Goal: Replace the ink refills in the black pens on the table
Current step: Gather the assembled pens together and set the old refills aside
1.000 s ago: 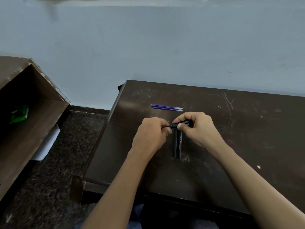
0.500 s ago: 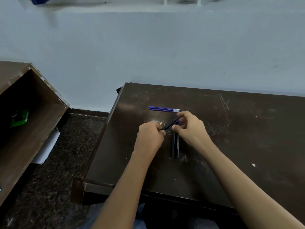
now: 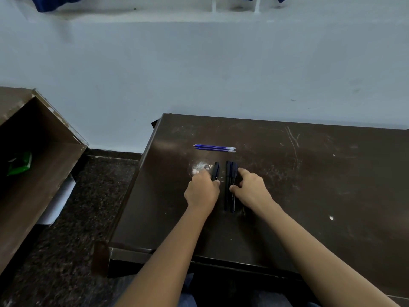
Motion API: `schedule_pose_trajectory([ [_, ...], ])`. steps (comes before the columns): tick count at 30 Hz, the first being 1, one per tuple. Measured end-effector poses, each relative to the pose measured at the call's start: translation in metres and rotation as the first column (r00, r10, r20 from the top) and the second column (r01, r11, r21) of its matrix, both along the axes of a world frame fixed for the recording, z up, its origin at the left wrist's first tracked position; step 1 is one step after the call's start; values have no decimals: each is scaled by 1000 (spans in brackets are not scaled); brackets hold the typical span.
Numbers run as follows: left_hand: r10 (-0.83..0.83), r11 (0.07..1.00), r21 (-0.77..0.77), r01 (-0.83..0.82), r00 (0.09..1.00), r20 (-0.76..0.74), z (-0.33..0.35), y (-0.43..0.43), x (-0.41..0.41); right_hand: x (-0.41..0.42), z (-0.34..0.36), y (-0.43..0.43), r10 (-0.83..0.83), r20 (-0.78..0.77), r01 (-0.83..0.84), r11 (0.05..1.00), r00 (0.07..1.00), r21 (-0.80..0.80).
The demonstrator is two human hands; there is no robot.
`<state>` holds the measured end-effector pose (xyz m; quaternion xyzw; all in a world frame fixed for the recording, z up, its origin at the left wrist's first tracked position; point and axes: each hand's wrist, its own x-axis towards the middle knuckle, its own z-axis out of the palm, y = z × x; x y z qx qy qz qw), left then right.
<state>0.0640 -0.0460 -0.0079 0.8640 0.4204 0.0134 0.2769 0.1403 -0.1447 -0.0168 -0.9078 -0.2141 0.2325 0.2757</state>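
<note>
Your hands sit mid-desk (image 3: 332, 173), far from every edge.
Left hand (image 3: 202, 191) fingers pinch a black cap (image 3: 215, 171); right hand (image 3: 251, 189) fingers spread on black pens (image 3: 230, 185); blue refills (image 3: 214, 148) lie beyond.

On the dark brown wooden table (image 3: 309, 196), 2 blue ink refills (image 3: 215, 148) lie nearest its far edge, with the short black pen cap (image 3: 215, 171) just left of 2 long black pens (image 3: 230, 185) nearer its front edge.
</note>
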Motion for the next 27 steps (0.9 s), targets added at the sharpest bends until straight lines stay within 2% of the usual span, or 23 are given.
schedule_pose_trajectory([
  [5, -23, 999, -45, 26, 997, 69, -9, -4, 6, 0, -5, 3, -5, -52, 6, 1000, 999, 12],
  [13, -161, 979, -100, 175, 977, 136, -13, -1, 12, -1, -10, 7, -22, -43, 24, 999, 999, 47],
  [17, -170, 979, -88, 182, 977, 131, -13, 7, 8, -5, -10, 17, -28, -53, 32, 997, 998, 71],
  [27, -81, 993, -88, 83, 996, 27, -3, 40, -14, -39, -13, 52, 23, -70, -14, 991, 997, 134],
])
